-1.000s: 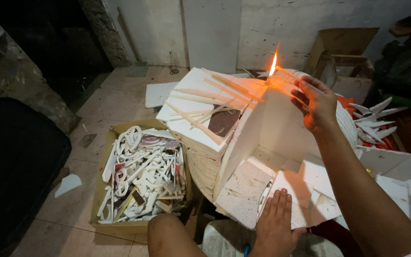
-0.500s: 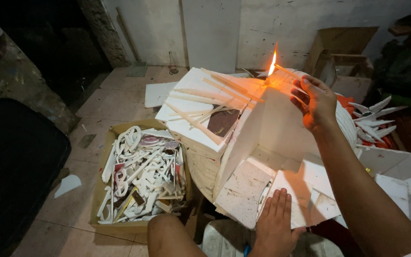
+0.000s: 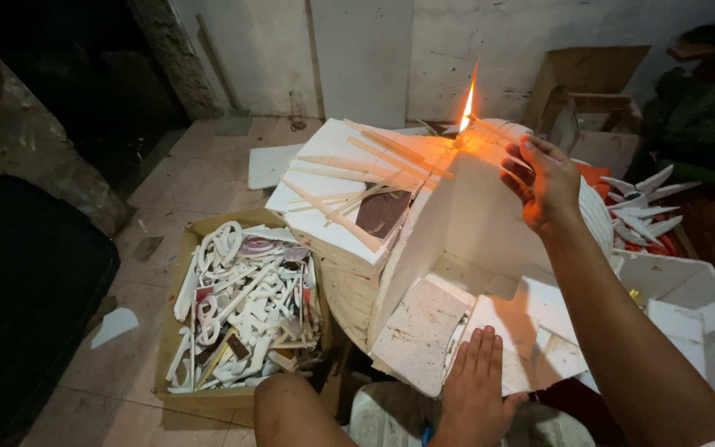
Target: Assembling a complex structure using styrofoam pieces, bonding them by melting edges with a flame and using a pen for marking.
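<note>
Right hand: the right hand (image 3: 544, 182) is raised, fingers curled on the top edge of an upright white foam sheet (image 3: 482, 219).
Flame: a flame (image 3: 467, 103) burns just left of those fingertips, unchanged from a second ago.
Left hand: the left hand (image 3: 477, 385) lies flat, fingers released, on white foam boards (image 3: 424, 331).
Change: nothing has moved; the grip is only held.
Box: a cardboard box of white offcuts (image 3: 242, 306) sits well left.

A cardboard box (image 3: 177, 331) of white offcuts (image 3: 242, 306) sits on the floor.

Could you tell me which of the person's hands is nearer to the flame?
Right. The right hand is raised just beside the flame, gripping a white sheet. The left hand rests flat far below it.
</note>
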